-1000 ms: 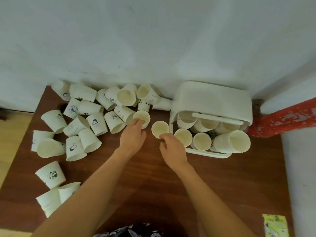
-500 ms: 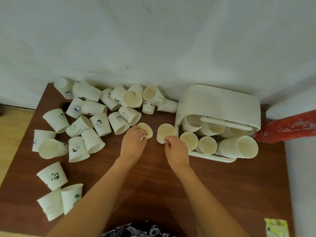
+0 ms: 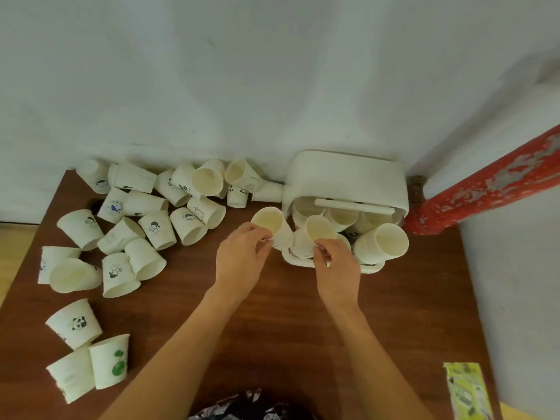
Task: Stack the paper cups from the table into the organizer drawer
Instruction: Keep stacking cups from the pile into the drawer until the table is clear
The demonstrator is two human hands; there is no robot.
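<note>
Each hand's fingers pinching a smooth tapered paper cup — left hand [image 3: 242, 253] cup [image 3: 270, 224], right hand [image 3: 336, 265] cup [image 3: 315, 234].

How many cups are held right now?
2: first cup in the left hand, beside the organizer drawer; second cup in the right hand, over its front. Nested cups possible.

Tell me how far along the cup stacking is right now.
Partly done. Several cups, including a nested stack, already sit in the organizer drawer. The left hand and right hand each hold a cup at it. About two dozen loose cups are still on the table.
</note>
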